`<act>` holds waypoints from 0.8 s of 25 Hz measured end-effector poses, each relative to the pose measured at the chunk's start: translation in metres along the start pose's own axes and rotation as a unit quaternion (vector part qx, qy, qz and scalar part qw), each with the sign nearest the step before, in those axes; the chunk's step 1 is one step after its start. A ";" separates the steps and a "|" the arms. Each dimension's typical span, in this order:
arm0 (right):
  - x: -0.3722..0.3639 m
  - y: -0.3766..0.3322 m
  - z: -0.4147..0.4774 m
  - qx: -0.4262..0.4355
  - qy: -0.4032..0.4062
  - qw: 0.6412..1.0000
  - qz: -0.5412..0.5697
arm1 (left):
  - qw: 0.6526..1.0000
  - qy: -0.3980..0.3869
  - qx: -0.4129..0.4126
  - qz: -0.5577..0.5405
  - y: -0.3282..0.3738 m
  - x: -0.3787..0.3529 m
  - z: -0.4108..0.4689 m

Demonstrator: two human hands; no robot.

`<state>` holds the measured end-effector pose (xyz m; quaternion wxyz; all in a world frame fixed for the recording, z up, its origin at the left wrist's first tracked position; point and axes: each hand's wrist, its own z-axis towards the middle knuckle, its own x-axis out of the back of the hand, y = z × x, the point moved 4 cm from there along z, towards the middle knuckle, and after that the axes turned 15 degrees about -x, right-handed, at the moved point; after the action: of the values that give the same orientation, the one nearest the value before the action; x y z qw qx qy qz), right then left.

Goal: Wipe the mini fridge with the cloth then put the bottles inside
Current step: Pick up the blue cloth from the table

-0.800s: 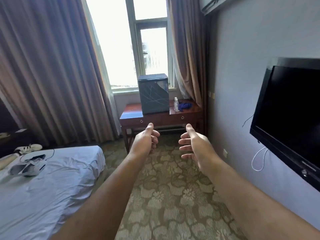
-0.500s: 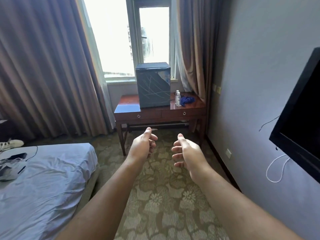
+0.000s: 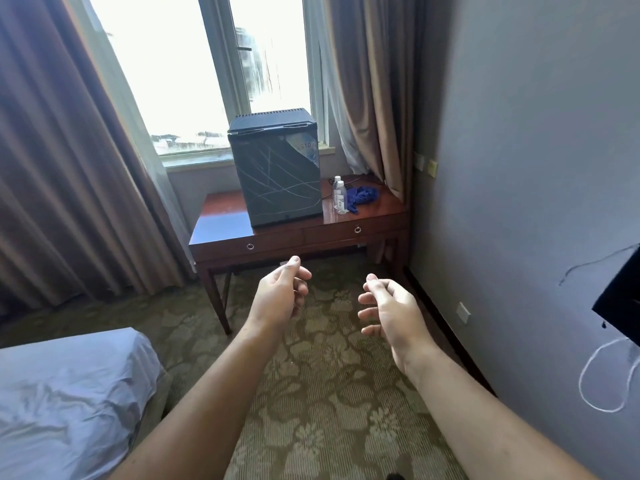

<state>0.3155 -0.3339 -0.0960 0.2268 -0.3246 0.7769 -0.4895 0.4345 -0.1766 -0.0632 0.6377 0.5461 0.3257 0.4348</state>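
A black mini fridge [image 3: 277, 171], its door closed, is standing on the wooden worktop [image 3: 221, 225] below the window [image 3: 166, 81]. Just to its right two clear bottles [image 3: 340, 197] are standing upright, one behind the other, and a crumpled blue cloth [image 3: 363, 197] is lying beside them (touching or not, it is hard to say). The left hand [image 3: 280, 296] and right hand [image 3: 394, 313] are hovering over the patterned carpet [image 3: 329, 410] in front of the worktop, fingers [image 3: 369, 301] loosely curled and holding nothing. A bed [image 3: 69, 393] is showing at lower left.
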 end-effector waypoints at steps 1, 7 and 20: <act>0.003 -0.005 0.029 -0.003 0.001 1.000 0.011 | 1.000 -0.003 -0.001 0.006 -0.010 -0.014 0.026; 0.033 -0.075 0.211 -0.030 -0.007 0.998 0.053 | 0.997 -0.042 -0.016 0.058 -0.043 -0.105 0.190; -0.002 -0.173 0.518 -0.067 -0.010 0.997 -0.046 | 0.994 -0.054 0.004 0.092 -0.157 -0.177 0.489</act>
<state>0.7123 -0.7035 -0.1556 0.1893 -0.3792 0.7901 -0.4429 0.8288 -0.5436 -0.1335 0.6092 0.5994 0.2405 0.4601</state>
